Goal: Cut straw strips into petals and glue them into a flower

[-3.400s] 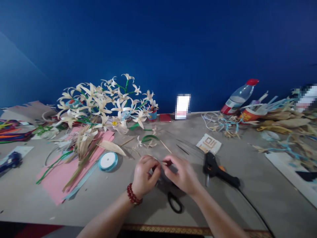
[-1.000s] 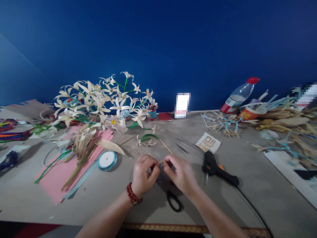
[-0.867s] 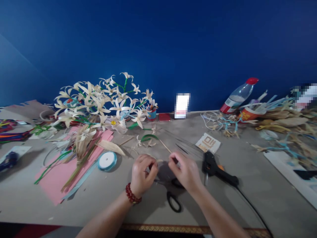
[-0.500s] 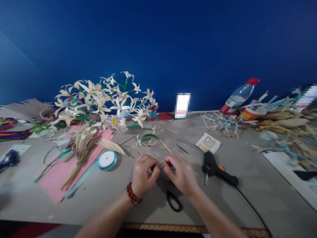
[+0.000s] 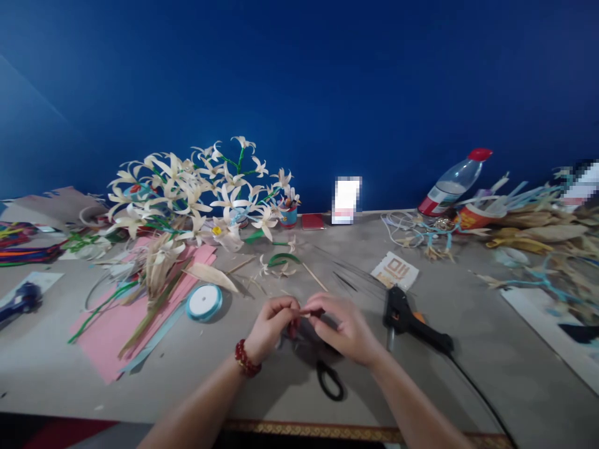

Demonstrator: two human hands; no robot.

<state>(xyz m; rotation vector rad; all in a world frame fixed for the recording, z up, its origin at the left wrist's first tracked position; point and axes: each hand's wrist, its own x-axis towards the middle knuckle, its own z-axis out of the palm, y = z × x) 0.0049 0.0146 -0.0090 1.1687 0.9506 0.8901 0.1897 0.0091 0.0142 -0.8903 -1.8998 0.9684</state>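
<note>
My left hand, with a dark red bead bracelet at its wrist, is closed, its thumb and fingers pinched together. Opposite it, my right hand is closed too, its fingertips meeting those of the left. Something small and pale seems to lie between the fingertips, too small to name. Just below the right hand a black scissor handle shows on the table. A black glue gun lies to the right, its cord trailing to the front edge. Left of the hands is a roll of light blue ribbon.
Pale handmade flowers on green stems stand at the back left. Pink paper sheets lie under dried husks. A tilted plastic bottle and an orange cup stand at the back right. Thin black wires lie beyond my hands.
My left hand has turned and its wrist shifted slightly left. The right-hand fingers have straightened somewhat over the left fingertips. The view has shifted slightly; the table items look unmoved.
</note>
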